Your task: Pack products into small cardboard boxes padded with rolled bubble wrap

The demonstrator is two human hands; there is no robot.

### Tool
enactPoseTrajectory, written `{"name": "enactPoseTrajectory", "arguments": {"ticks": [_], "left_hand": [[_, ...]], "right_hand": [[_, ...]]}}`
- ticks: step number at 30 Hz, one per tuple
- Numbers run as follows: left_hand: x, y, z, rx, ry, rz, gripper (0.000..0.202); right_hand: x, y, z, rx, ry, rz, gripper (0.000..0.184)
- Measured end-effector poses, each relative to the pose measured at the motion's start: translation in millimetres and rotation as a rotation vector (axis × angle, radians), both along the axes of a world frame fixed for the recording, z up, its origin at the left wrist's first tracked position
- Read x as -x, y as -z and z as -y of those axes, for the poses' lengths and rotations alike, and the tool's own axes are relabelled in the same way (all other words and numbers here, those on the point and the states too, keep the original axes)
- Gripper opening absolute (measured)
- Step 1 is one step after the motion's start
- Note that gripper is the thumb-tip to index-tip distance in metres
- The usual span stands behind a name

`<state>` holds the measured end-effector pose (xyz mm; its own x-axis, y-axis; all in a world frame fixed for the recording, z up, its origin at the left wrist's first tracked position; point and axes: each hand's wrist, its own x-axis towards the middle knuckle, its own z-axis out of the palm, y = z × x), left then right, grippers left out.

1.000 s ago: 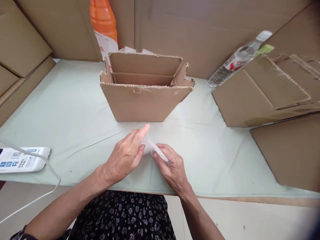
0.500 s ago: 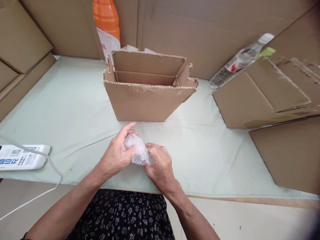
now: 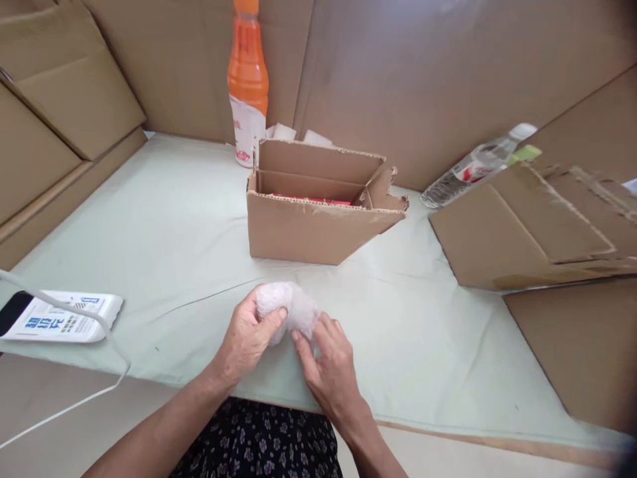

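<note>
A roll of bubble wrap [image 3: 288,307] is held between both hands above the near part of the table. My left hand [image 3: 251,332] grips its left end, thumb on the near side. My right hand [image 3: 326,355] pinches the loose edge on the right. Whether anything is wrapped inside cannot be made out. Just beyond the hands stands an open cardboard box [image 3: 308,232], its flaps up, with something red [image 3: 313,199] showing inside.
An orange drink bottle [image 3: 249,73] stands behind the box at left. On the right, a clear plastic bottle [image 3: 468,172] leans by cardboard boxes [image 3: 502,232]. A white packet [image 3: 64,318] and a white cable [image 3: 107,332] lie at left. Cardboard walls surround the pale tablecloth [image 3: 174,219].
My right hand has shifted from a closed grip on the wrap's end to a pinch at its edge, and the wrap looks more spread. The camera view has shifted, bringing the red contents into sight.
</note>
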<state>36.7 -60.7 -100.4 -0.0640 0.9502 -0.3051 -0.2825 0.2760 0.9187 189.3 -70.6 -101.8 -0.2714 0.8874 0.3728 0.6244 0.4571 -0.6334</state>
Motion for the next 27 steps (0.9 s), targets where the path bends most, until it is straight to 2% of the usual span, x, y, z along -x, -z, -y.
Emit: {"name": "enactPoseTrajectory", "arguments": {"ticks": [2,4,7,9,11,13,15,17,20,22,24,27], "left_hand": [[-5,-1.5,0,0.005,-0.051,-0.042,0.040],[-10,-2.2,3,-0.015,-0.088,0.038,0.050],[-14,-1.7,9,-0.095,-0.022,0.234,0.066],[-12,-1.9,11,-0.129,0.067,0.306,0.075],[-8,-3.5,10,-0.116,0.129,0.305,0.078],[-3,-6.2,6,-0.082,0.195,0.285,0.067],[-2,-8.8,0,-0.058,0.263,0.257,0.049],[-4,-9.4,-5,-0.048,0.289,0.196,0.035],[-11,-5.5,-8,-0.092,0.280,0.012,0.030],[-14,-3.4,-7,-0.229,0.171,-0.182,0.033],[-11,-7.0,-10,-0.459,-0.045,-0.422,0.045],[4,-26.8,-30,-0.824,-0.367,-0.823,0.070]], "right_hand": [[8,0.8,3,-0.105,-0.029,0.077,0.023],[14,3.6,5,-0.145,-0.036,0.107,0.032],[12,7.4,0,-0.151,-0.006,0.076,0.032],[3,5.7,-5,-0.049,0.010,-0.019,0.024],[-10,0.0,-9,0.154,-0.018,-0.145,0.018],[-23,-7.3,-12,0.356,-0.088,-0.223,0.017],[-32,-12.4,-13,0.444,-0.140,-0.227,0.018],[-37,-12.7,-16,0.441,-0.144,-0.222,0.025],[-43,-3.1,-21,0.382,-0.129,-0.262,0.030],[-48,7.2,-25,0.330,-0.099,-0.299,0.027],[-53,16.4,-29,0.308,-0.055,-0.325,0.028],[-61,19.6,-31,0.382,-0.014,-0.282,0.036]]}}
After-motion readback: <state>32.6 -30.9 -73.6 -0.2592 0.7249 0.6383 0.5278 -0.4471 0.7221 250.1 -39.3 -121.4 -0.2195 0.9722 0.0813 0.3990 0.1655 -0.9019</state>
